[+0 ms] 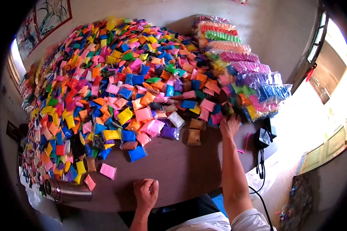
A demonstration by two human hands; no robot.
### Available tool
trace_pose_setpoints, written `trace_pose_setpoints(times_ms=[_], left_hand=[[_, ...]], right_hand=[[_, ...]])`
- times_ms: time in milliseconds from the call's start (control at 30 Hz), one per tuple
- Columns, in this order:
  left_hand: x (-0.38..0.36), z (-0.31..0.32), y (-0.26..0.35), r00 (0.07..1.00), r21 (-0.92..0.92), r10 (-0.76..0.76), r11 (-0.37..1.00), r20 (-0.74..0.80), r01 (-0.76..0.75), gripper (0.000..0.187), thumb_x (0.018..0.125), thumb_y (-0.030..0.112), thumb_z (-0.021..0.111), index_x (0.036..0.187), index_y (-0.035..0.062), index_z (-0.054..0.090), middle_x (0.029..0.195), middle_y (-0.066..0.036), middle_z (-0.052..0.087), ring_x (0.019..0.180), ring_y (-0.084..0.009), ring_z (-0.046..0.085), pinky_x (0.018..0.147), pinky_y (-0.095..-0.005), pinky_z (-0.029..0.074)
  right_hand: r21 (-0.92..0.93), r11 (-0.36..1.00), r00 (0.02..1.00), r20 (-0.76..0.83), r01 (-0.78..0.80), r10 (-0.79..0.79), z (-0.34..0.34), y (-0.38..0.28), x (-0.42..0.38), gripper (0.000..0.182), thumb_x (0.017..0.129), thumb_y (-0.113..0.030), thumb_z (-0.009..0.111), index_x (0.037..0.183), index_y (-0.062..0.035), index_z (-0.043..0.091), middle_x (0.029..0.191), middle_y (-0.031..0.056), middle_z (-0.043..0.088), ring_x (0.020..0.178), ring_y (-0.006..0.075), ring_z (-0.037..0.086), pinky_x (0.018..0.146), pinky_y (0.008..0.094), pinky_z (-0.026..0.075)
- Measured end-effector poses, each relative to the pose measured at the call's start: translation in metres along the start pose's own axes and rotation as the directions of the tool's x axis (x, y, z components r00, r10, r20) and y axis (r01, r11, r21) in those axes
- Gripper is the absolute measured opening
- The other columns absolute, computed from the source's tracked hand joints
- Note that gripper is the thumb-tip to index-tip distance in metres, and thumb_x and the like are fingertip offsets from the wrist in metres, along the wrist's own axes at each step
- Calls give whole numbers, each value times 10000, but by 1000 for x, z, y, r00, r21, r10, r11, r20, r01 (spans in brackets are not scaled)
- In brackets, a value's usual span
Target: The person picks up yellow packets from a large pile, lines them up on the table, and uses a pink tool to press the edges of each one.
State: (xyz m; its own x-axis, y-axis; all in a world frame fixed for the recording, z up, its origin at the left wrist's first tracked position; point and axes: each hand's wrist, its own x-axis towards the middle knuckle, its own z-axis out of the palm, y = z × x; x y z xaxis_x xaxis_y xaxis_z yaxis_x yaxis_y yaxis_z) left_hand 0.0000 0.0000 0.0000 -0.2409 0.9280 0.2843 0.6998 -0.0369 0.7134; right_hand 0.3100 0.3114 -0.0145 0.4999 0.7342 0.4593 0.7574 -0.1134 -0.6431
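My left hand (146,193) is closed in a fist above the near edge of the brown table, with nothing showing in it. Stretched forward, my right hand (230,126) reaches the right edge of the heap of small coloured packets (135,79). Its fingers look apart over the packets, though their tips are hard to make out. Just beyond it lie clear bags of packets (254,101), stacked in overlapping rows. A brown packet (194,137) and a purple packet (169,133) lie on the table left of my right hand.
A steel flask (68,191) lies on its side at the table's near left. A black box with cables (263,137) sits at the right edge, beside a pink strap (246,142). The brown table top (169,169) shows in front of the heap. Bright light enters through a doorway at right.
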Motion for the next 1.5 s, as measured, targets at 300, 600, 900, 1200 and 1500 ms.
trace_pose_setpoints(times_ms=[300, 600, 900, 1200, 1500], left_hand=[[4, -1, 5, 996, 1, 59, 998, -73, -59, 173, 865, 198, 646, 741, 78, 626, 768, -70, 642, 767, -250, 601, 755, -398, 428], [3, -2, 6, 999, -21, 10, 1000, -42, -11, 169, 853, 185, 652, 732, 69, 630, 764, -86, 646, 750, -255, 605, 731, -406, 436], [4, -4, 6, 1000, -81, -16, 997, -5, 16, 154, 840, 168, 658, 733, 60, 631, 743, -90, 640, 722, -287, 600, 699, -418, 427], [0, -7, 6, 990, 43, 127, 991, -68, -124, 173, 815, 166, 645, 715, 33, 599, 729, -130, 602, 691, -338, 573, 663, -431, 416], [2, -5, 0, 981, -53, 157, 985, -112, -164, 218, 850, 195, 653, 724, 22, 612, 744, -120, 634, 684, -308, 609, 639, -418, 447]], right_hand=[[81, 912, 915, -8, 402, -403, 60, -14, 26, 360, 820, -162, 496, 1125, 8, 583, 1202, 252, 542, 1141, 417, 493, 988, 459, 394], [429, 799, 904, -130, 422, -407, 10, -105, -27, 208, 763, -15, 628, 971, -9, 638, 1049, 198, 616, 1001, 389, 582, 869, 423, 465], [609, 572, 609, 178, 549, -773, -14, -185, -151, 190, 738, -66, 651, 923, -27, 666, 1041, 164, 629, 978, 348, 587, 868, 429, 480], [774, 382, 240, 299, 505, -924, -39, -180, -242, 50, 792, -67, 624, 775, -40, 585, 846, 100, 619, 832, 296, 601, 765, 418, 485], [610, 601, 557, 293, 517, -777, -26, -160, -227, 119, 787, -54, 630, 906, -45, 626, 975, 116, 642, 870, 336, 584, 765, 402, 498]])
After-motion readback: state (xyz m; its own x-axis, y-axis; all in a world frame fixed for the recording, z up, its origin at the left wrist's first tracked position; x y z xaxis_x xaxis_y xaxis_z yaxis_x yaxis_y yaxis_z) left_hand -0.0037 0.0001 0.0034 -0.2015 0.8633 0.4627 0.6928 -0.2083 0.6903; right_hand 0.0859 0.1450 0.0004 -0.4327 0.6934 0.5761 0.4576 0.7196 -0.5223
